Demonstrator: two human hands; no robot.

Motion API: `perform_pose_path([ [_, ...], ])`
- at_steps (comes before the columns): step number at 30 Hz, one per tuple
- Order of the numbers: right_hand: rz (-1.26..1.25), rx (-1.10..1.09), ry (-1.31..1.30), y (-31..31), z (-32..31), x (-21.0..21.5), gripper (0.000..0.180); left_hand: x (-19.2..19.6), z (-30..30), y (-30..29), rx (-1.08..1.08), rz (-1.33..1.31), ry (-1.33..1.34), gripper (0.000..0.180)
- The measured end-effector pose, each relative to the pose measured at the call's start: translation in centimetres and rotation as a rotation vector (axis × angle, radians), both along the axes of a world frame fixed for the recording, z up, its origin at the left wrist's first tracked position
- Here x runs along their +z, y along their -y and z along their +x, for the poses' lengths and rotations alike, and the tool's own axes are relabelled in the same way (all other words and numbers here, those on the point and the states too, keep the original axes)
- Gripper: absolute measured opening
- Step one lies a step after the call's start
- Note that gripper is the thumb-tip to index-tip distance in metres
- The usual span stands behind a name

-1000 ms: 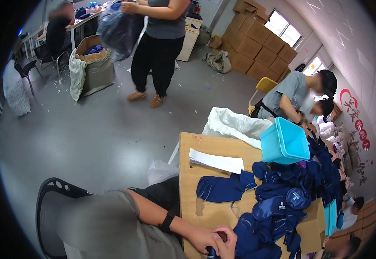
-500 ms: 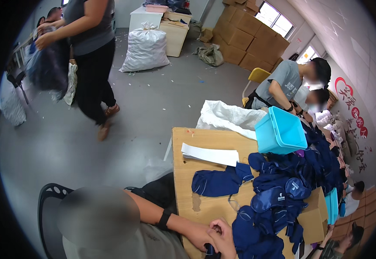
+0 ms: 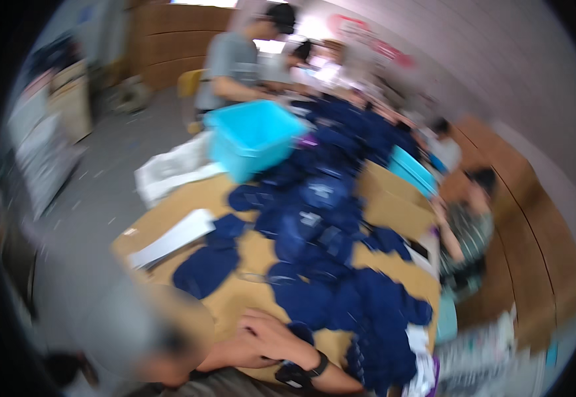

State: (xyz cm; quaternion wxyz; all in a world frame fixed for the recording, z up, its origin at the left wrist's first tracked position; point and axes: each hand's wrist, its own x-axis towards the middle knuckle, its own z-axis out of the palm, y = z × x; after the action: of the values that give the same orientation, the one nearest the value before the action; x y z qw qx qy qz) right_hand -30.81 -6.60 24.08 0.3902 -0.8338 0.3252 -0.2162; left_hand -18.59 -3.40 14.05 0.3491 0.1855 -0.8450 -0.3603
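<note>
Neither of my own hands can be made out. The two hands (image 3: 271,339) at the lower middle appear to belong to a person (image 3: 129,324) seated at the lower left. One hand lies over the other on the table (image 3: 228,308), and a black wristband (image 3: 301,374) is on the nearer wrist. Beside them spreads a heap of navy cloth pieces (image 3: 328,291), some rounded with white print. A separate navy cloth piece (image 3: 205,268) lies by a white strip of paper or card (image 3: 175,238). The view is blurred by motion.
A turquoise bin (image 3: 255,135) stands at the table's far side, beside a white sack (image 3: 175,169). An open cardboard box (image 3: 394,198) is right of the heap. Other people sit around, including one in a striped shirt (image 3: 466,235). Plastic-wrapped goods (image 3: 480,357) are at lower right.
The view has swung right and tilted, shifting the table and bin leftward. The walking person has left the view. The seated person's hands stay together.
</note>
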Motion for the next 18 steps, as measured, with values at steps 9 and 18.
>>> perform_pose_path([
  [9,-0.085,-0.252,-0.013,-0.5,-1.9,0.6,0.021,2.4,-2.1,2.7,-0.321,0.029,0.116,0.038],
  [18,-0.194,-0.265,0.006,-1.2,-2.0,-0.8,0.023,3.4,-1.1,1.7,-0.092,0.116,0.243,0.044],
])
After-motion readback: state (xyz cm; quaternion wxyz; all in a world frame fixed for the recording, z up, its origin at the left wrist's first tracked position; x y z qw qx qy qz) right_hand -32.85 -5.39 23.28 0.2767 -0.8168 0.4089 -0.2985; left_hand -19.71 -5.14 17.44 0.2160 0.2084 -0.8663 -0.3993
